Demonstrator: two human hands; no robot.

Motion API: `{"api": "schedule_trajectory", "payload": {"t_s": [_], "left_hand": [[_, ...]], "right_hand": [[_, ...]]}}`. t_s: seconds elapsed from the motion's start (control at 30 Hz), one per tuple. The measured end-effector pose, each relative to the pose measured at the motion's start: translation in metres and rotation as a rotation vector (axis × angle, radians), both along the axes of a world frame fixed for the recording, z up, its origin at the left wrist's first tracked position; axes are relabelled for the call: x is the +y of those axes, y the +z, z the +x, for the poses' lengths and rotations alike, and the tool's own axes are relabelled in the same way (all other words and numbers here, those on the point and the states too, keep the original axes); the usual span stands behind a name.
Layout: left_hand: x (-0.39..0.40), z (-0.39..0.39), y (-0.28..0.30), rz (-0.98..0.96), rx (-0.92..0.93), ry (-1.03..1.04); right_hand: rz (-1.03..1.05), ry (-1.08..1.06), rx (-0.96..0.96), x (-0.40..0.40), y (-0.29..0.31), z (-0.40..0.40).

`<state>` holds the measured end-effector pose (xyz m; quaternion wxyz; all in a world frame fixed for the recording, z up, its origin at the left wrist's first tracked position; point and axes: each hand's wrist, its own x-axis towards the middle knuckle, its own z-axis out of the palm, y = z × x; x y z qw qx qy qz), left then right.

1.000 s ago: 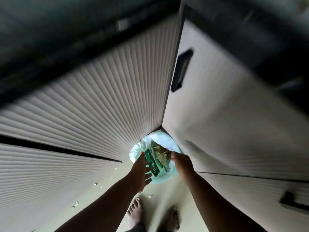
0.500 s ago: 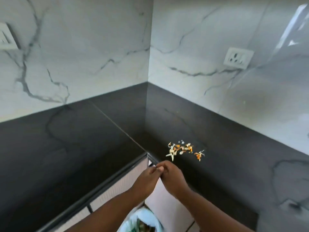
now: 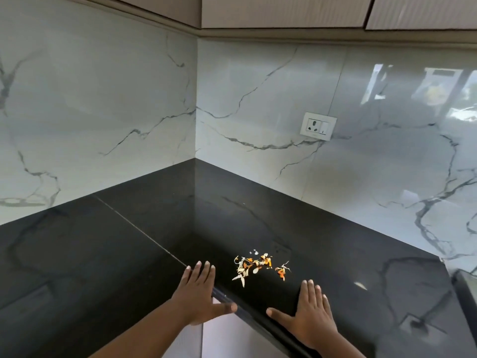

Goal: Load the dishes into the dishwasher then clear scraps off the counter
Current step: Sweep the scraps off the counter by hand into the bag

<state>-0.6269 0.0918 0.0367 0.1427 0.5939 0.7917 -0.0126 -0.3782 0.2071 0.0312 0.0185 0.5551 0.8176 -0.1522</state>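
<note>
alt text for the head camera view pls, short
Two open hands, left hand and right hand, lie flat at the edge of a glossy black stone counter, flanking a small pile of orange and white vegetable scraps. Behind it, a white socket plate.

Both forearms run out of the bottom edge, so nothing past them shows. The left hand (image 3: 198, 298) covers the bench (image 3: 129, 254) corner beneath its palm, and whether the palm touches the surface cannot be told. The right hand (image 3: 309, 316) likewise hides the bench edge under it. The scraps (image 3: 254, 266) are too small to name piece by piece. A dark object (image 3: 464, 288) at the right edge is cut off and unidentifiable. The reflections in the wall tile (image 3: 436, 86) are too smeared to read.
</note>
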Motion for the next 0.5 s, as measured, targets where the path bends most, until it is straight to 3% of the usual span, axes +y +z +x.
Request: {"api": "schedule_trajectory", "payload": {"t_s": [0.23,0.5], "left_hand": [[0.064,0.01,-0.018,0.001,0.059,0.004],[0.122,0.052,-0.026,0.073,0.049,-0.165]], "right_hand": [[0.012,0.122,-0.038,0.04,-0.003,-0.017],[0.035,0.436,-0.023,0.094,-0.01,-0.041]]}}
